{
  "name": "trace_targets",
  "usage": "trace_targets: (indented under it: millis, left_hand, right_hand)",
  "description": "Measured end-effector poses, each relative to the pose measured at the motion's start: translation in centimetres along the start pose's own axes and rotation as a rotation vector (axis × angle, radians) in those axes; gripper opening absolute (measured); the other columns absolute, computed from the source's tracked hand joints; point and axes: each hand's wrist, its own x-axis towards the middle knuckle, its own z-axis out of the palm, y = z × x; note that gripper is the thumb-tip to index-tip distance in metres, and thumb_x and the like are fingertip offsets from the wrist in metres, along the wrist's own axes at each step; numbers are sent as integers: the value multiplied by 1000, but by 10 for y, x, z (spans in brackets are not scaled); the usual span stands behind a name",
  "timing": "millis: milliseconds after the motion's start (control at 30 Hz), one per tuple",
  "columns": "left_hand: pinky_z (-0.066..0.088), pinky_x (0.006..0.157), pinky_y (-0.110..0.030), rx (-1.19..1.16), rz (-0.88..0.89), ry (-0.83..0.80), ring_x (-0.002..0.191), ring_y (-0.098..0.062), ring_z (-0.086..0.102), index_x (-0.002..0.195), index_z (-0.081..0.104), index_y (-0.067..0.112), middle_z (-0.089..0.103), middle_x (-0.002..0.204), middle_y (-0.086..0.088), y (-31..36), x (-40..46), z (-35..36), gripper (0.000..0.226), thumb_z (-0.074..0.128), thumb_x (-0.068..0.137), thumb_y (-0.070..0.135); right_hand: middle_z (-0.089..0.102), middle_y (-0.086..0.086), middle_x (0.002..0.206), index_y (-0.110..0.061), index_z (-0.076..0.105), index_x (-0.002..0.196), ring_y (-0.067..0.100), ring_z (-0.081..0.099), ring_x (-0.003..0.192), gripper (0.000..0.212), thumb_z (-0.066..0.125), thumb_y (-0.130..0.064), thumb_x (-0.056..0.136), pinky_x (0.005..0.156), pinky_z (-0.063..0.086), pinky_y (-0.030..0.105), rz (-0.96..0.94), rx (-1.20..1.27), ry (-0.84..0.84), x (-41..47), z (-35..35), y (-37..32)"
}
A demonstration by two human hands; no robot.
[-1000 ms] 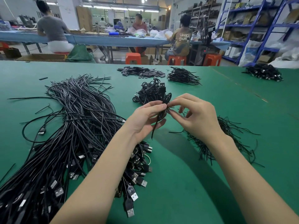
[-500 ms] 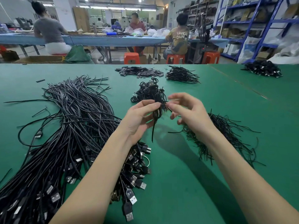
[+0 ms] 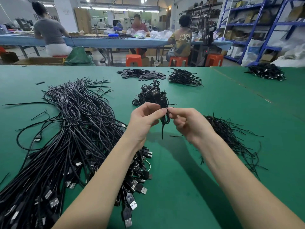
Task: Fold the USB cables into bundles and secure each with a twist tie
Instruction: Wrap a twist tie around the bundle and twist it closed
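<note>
Fingers (image 3: 159,111) of the left hand (image 3: 143,121) are curled, thumb and forefinger pinching the folded cable bundle (image 3: 164,117) at its upper part. Fingers (image 3: 171,111) of the right hand (image 3: 189,124) are likewise curled and pinch at the same spot from the other side; whether they grip the bundle itself or a twist tie on it cannot be told, the detail being too small. The two hands meet almost fingertip to fingertip. The bundle is held in the air above the green surface (image 3: 181,179), one loose cable end hanging down below the hands.

Directly behind the hands lies a heap of finished bundles (image 3: 148,95) on the surface. To the right, near the right wrist, lies a spread pile of thin black twist ties (image 3: 231,138). To the left, a large mass of loose USB cables (image 3: 74,129) runs from the far side toward the near edge, the plug ends gathered under and beside the left forearm.

Farther back on the surface: a flat pile of small dark pieces (image 3: 142,74), a second cable pile (image 3: 183,77) just beside it, and a third cable pile (image 3: 267,71) well apart at far right.

Beyond the surface, persons sit at a long blue table (image 3: 99,41) on orange stools (image 3: 133,60). Blue shelving (image 3: 257,22) stands at right.
</note>
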Motion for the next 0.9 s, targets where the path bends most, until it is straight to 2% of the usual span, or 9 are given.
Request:
trace_targets:
  millis: [100,200,300,500,600,700,767,833,900]
  left_hand:
    - [49,75,-20,146,125,10,74,-5,62,82,65,16,69,74,11,-1,1,-2,19,77,82,3]
    - [48,78,-30,-80,-137,-27,75,-15,62,87,62,18,71,80,1,5,0,-7,18,74,81,6]
    - [43,67,-27,-203,-346,-84,67,-14,60,90,63,18,68,77,0,7,1,-12,26,76,68,19]
    - [41,68,-28,-204,-407,-165,69,-14,56,85,68,18,64,80,-3,5,0,-14,19,77,68,20]
    - [39,69,-27,-196,-325,-106,65,-12,58,89,64,19,68,76,1,4,-1,-10,28,79,64,19]
    - [43,70,-23,-115,-219,-58,66,-9,60,90,64,18,70,75,3,2,-2,-4,21,76,74,15]
    - [45,68,-21,-91,-212,-51,65,-7,62,90,64,18,70,75,3,1,-3,-2,15,74,79,12]
    - [43,64,-22,-103,-266,-45,62,-6,62,93,65,18,71,75,3,2,-2,-4,14,72,83,12]
    - [41,63,-23,-129,-312,-42,64,-8,61,95,65,18,70,75,3,2,-1,-7,14,72,84,14]
  right_hand:
    - [62,-4,64,-12,67,74,1,49,41,12,72,-10,85,37,38,9,312,262,-72,-1,-4,0]
    - [74,-5,84,-21,73,94,6,61,54,5,74,-19,90,49,47,14,-125,-319,-83,-2,-9,0]
    - [71,-12,103,-33,67,113,8,66,62,34,81,-22,83,60,46,15,-716,-922,-65,-2,-20,1]
    - [71,-17,89,-31,78,89,8,63,61,5,79,-35,86,59,52,32,-1034,-1115,22,-6,-25,-2]
    - [71,-17,70,-25,79,79,8,59,54,9,81,-32,85,56,47,23,-836,-962,72,-4,-19,0]
    - [67,-7,68,-14,75,74,4,47,44,10,82,-20,77,44,37,14,26,-166,-62,-2,-10,2]
    - [64,-6,70,-16,72,70,0,42,43,9,79,-20,71,40,33,9,366,213,-148,-5,-8,7]
    - [67,-8,72,-18,72,78,1,43,43,7,77,-23,78,41,34,11,309,76,-171,-3,-9,10]
    - [73,-7,83,-21,74,91,8,53,49,2,73,-21,90,48,41,15,-46,-319,-131,-3,-13,6]
